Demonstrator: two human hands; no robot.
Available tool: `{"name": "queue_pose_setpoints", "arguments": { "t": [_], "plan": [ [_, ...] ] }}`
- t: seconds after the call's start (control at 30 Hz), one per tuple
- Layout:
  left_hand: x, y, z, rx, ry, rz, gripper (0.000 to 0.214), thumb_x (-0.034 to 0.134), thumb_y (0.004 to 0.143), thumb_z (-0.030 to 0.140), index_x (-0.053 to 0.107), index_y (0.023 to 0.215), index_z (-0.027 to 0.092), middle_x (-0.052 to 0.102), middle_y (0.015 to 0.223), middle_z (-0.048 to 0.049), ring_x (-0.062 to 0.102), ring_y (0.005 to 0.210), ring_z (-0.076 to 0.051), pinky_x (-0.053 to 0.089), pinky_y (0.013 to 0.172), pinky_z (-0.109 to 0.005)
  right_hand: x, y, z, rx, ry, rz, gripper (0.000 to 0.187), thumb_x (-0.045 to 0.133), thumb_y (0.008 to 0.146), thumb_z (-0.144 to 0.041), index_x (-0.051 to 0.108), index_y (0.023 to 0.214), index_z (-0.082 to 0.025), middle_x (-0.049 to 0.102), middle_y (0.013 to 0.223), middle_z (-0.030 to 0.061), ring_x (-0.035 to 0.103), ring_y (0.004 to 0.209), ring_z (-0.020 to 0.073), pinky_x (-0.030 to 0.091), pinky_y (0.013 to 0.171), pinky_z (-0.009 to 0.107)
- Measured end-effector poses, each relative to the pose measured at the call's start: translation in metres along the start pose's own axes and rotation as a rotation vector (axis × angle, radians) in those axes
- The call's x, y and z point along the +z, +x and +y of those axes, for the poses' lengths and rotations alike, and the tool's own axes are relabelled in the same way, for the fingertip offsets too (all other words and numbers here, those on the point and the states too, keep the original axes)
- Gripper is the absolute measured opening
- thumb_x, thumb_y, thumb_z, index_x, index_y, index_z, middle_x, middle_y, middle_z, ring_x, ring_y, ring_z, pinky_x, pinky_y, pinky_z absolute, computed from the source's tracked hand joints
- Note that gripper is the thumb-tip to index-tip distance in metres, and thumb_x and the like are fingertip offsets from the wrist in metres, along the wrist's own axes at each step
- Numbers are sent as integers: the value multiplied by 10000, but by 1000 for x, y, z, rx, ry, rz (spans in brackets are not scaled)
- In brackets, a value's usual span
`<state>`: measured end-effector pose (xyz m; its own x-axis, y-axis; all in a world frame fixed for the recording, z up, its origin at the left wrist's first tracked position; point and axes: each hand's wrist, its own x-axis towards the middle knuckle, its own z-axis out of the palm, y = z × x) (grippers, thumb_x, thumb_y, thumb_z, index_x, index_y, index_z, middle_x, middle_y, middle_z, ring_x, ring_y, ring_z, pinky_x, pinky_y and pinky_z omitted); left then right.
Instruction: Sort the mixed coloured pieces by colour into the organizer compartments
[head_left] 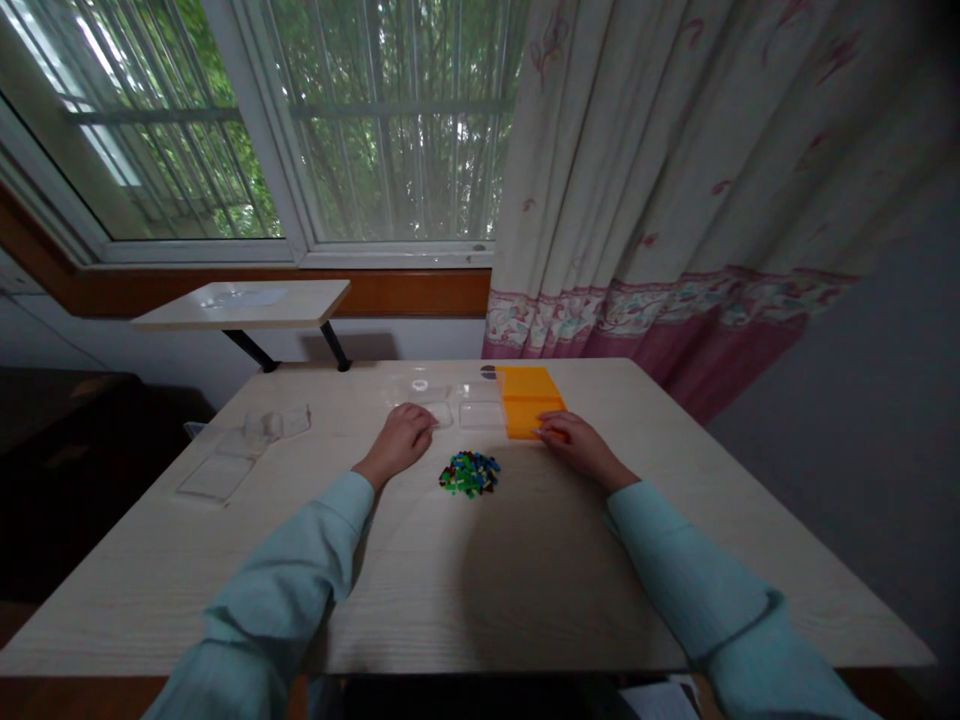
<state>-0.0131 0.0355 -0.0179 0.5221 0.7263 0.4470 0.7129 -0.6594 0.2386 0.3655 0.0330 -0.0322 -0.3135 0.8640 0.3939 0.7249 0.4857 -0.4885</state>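
My left hand (401,437) rests on the pale wooden table (480,570) with its fingers curled, next to a clear plastic box (441,412); I cannot see anything in it. My right hand (576,444) lies at the near edge of an orange plastic tray (528,398), its fingertips touching that edge. Between the hands, slightly nearer me, is a small pile of tiny green, blue and dark beads (470,473). A second clear box (481,414) sits between the first box and the orange tray.
Clear plastic lids and trays (238,452) lie at the table's left side. A small white shelf (244,303) stands behind the table under the window. A patterned curtain (675,200) hangs at the right.
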Motion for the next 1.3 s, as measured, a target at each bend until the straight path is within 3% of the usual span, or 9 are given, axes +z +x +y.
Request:
{"name": "queue_pose_setpoints", "arguments": {
  "t": [0.17, 0.33, 0.6, 0.87, 1.1, 1.3],
  "plan": [
    [1, 3, 2, 81, -44, -24, 289, 517, 863, 188, 674, 1104, 213, 649, 1108, -76, 522, 1102, -238, 387, 1029, -428, 1, -1, 3, -35, -22, -20, 212, 594, 874, -396, 722, 920, -234, 685, 1143, 91, 618, 1100, 248, 477, 1009, 457],
    [4, 2, -1, 60, -43, 22, 311, 532, 871, 185, 691, 1128, 258, 596, 1231, -78, 490, 1177, -246, 372, 1058, -460, 0, -1, 8, -37, 33, -20, 167, 608, 853, -347, 723, 909, -240, 689, 1143, 82, 632, 1085, 232, 490, 1002, 444],
    [10, 7, 0, 88, -81, 30, 325, 501, 880, 156, 677, 1143, 228, 546, 1287, -100, 484, 1207, -238, 401, 1062, -431, -4, -3, 18, -53, -32, 4, 186, 645, 825, -361, 742, 919, -232, 709, 1104, 82, 639, 1065, 251, 495, 985, 459],
    [16, 17, 18, -55, 43, 61, 246, 537, 854, 210, 660, 1066, 217, 569, 1210, -102, 487, 1172, -276, 368, 1049, -492, -12, -5, 20, 36, -11, 50, 143, 644, 812, -302, 738, 893, -230, 716, 1074, 85, 637, 1082, 248, 475, 1021, 471],
    [13, 19, 24, -56, 38, 50, 517, 563, 839, 247, 514, 1353, 269, 525, 1251, -98, 448, 1190, -288, 264, 1106, -533, -5, 0, 10, 36, -13, 65, 179, 614, 843, -339, 730, 917, -224, 706, 1097, 95, 644, 1064, 241, 483, 1017, 456],
    [18, 25, 32, 30, 24, -35, 496, 515, 849, 176, 546, 1331, 293, 568, 1205, -73, 455, 1176, -263, 166, 1146, -559, 4, 1, 1, 1, -81, 41, 209, 589, 859, -315, 719, 1001, -236, 703, 1130, 80, 628, 1104, 234, 465, 1023, 453]
  ]
}}
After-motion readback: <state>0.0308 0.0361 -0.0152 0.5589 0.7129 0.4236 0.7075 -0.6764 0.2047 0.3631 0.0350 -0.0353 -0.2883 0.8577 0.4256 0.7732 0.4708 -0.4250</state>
